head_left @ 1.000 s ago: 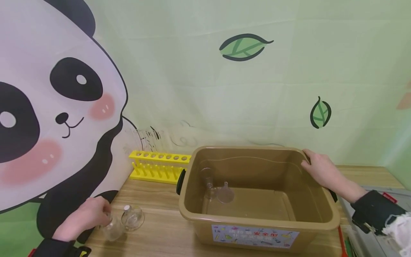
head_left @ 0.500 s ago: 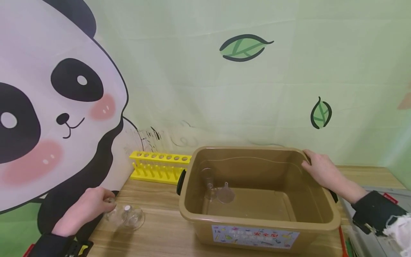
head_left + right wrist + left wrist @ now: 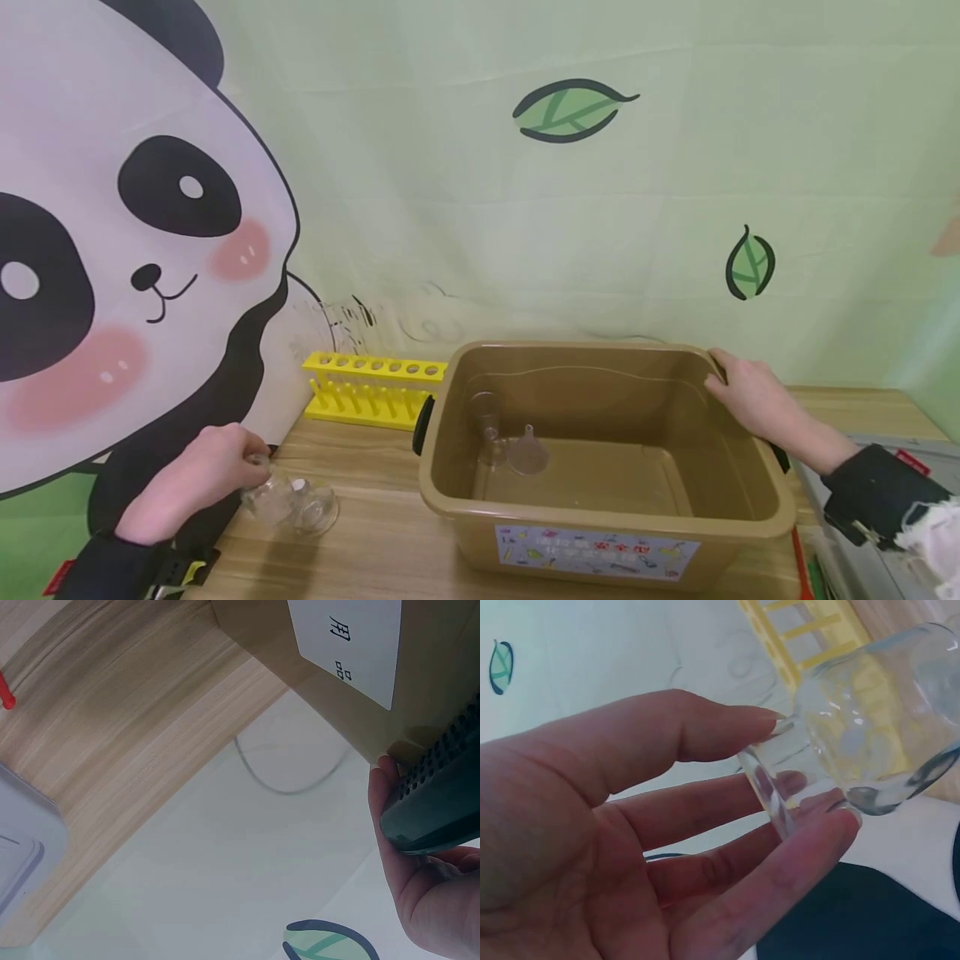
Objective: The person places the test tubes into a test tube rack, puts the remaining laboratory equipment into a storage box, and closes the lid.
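Observation:
My left hand [image 3: 206,471] holds a clear glass bottle [image 3: 889,724] by its wide lipped neck, thumb on one side and fingertips round the other. In the head view the bottle hangs tilted over the left of the table, overlapping a clear round glass vessel with a small white top [image 3: 318,508]. My right hand [image 3: 750,400] grips the right rim of a brown plastic bin [image 3: 615,523]. From the right wrist view, that hand [image 3: 435,889] lies round the dark handle [image 3: 439,806] at the bin's end. A small clear funnel [image 3: 527,455] lies inside the bin.
Another clear vessel [image 3: 486,408] is in the bin's left corner. A yellow test tube rack [image 3: 371,404] stands behind, left of the bin. To the right lies a grey case [image 3: 900,492], with a red stick-like thing [image 3: 799,567] beside the bin. A printed backdrop [image 3: 465,208] closes off the back.
My left hand has lifted the bottle and shifted slightly up and right, so the bottle now tilts in front of the white-topped vessel. My right hand has stayed on the bin.

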{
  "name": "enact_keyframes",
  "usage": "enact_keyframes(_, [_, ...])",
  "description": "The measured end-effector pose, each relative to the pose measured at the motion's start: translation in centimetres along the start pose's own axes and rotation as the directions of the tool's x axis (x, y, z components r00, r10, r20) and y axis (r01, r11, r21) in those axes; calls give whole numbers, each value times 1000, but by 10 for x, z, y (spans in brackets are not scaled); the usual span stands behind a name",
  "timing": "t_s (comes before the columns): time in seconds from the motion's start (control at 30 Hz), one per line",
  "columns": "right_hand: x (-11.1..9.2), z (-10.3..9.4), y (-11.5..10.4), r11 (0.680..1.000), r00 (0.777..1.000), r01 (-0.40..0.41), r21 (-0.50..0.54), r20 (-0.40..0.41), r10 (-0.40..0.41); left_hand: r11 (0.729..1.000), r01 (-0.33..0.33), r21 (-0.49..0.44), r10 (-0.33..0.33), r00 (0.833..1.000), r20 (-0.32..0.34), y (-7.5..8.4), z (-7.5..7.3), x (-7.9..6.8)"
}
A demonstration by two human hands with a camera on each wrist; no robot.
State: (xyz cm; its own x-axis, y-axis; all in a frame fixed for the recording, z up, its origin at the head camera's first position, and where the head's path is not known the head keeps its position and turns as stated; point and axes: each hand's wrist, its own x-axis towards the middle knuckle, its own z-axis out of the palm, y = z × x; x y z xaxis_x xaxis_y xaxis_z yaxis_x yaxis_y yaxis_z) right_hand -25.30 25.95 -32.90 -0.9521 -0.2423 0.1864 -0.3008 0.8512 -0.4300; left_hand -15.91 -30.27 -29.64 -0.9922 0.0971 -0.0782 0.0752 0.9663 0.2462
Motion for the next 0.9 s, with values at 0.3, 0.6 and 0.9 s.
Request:
enact_keyframes(0.3, [1,-1,0,1000,1000,9,9,-3,-9,999,7,38,-6,1000,-29,19,-26,1])
enact_keyframes(0.6, [0,-1,0,1000,1000,1,-4,-2,-1,992,-129,12,129,980,-151,48,-39,9])
enact_keyframes(0.9, [0,0,0,1000,1000,16,-18,-14,-16,976,-215,-30,207,963,-174,85,-50,19])
